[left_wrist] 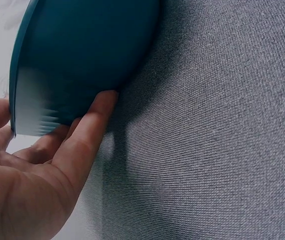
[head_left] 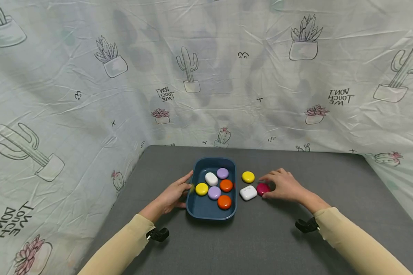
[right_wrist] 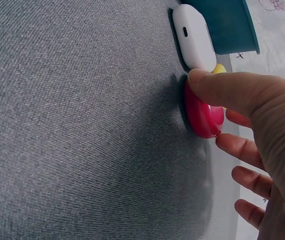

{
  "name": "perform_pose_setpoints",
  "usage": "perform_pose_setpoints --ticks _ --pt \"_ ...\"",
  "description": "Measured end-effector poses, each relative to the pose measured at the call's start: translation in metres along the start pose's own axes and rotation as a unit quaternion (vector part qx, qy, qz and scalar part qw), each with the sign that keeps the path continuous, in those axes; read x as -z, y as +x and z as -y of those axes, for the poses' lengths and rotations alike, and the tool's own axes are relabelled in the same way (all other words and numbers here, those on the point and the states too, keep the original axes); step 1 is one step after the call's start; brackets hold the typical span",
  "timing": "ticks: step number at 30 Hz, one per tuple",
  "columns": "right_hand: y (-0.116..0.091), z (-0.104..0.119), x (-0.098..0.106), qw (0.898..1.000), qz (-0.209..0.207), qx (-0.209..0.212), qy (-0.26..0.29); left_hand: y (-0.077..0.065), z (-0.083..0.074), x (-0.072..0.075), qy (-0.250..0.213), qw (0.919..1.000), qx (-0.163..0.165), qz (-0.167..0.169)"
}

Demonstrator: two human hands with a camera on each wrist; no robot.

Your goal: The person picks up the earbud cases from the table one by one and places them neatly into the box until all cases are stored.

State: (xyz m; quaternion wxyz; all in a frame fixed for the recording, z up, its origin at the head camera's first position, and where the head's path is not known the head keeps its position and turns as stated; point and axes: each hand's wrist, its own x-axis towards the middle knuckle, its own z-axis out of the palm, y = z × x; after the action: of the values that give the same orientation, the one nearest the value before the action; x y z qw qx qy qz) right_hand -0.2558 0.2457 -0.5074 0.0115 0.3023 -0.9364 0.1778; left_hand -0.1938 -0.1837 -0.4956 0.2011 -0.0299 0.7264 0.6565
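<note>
A dark blue tray (head_left: 210,214) holds glossy rounded pieces: two orange pieces (head_left: 226,185), two lilac pieces (head_left: 214,193), a yellow piece (head_left: 202,189) and a white piece (head_left: 211,179). My left hand (head_left: 173,194) touches the tray's left side, fingers spread along the outer wall; the left wrist view shows a fingertip low on that wall (left_wrist: 77,65). Right of the tray, my right hand (head_left: 285,186) pinches a round crimson piece (right_wrist: 201,113) between thumb and fingers, close over the table. Beside it lies a white earbud case (right_wrist: 195,40) with a small port.
Another yellow piece (head_left: 248,177) lies behind the earbud case, near the tray's right wall. Everything sits on a grey cloth-covered table (head_left: 254,244). A pale curtain (head_left: 220,76) printed with cacti hangs along the back and sides.
</note>
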Motion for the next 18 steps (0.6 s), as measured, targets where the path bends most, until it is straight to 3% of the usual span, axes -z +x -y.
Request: perform_pose_setpoints --ticks 18 --pt "-0.0012 0.0012 -0.003 1.0 0.004 -0.002 0.025 -0.0013 -0.0036 -0.0005 0.016 0.9999 -0.001 -0.007"
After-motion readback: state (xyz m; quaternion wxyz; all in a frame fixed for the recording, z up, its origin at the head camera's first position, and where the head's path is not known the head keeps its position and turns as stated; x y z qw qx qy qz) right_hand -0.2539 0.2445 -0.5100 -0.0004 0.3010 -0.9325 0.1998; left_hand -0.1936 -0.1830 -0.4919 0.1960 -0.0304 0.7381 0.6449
